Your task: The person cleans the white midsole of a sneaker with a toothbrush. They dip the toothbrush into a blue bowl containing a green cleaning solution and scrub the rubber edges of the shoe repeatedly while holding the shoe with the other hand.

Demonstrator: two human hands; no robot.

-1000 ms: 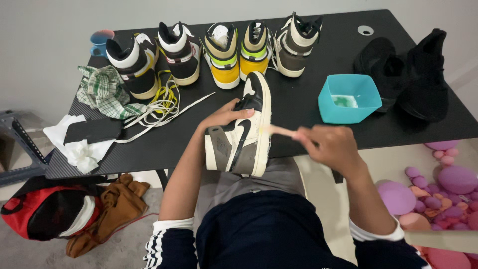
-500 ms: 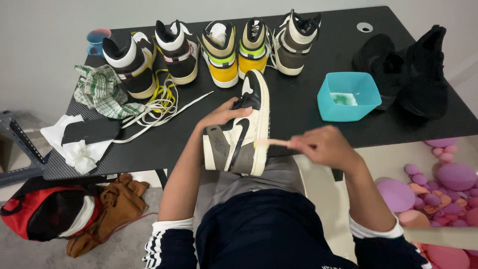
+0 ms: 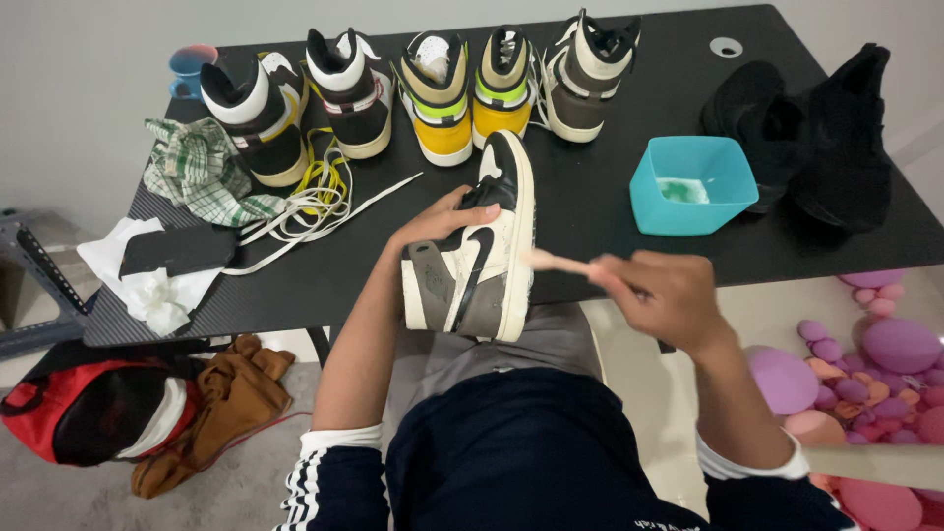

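My left hand (image 3: 442,218) grips a cream, black and grey high-top sneaker (image 3: 477,261), held on its side over my lap at the near edge of the black table (image 3: 610,206). My right hand (image 3: 669,295) holds a small light-coloured brush (image 3: 559,262). The brush tip lies against the sneaker's cream sole edge. The brush is blurred with motion.
Several high-top sneakers (image 3: 438,93) stand in a row at the table's back. A teal bowl (image 3: 693,185) sits right of centre beside black shoes (image 3: 806,138). Loose laces (image 3: 315,202), a checked cloth (image 3: 202,172) and tissues (image 3: 147,285) lie at left. A red bag (image 3: 88,408) rests on the floor.
My right hand has moved the brush back and forth along the sneaker's sole edge. The left hand has kept its hold on the sneaker.
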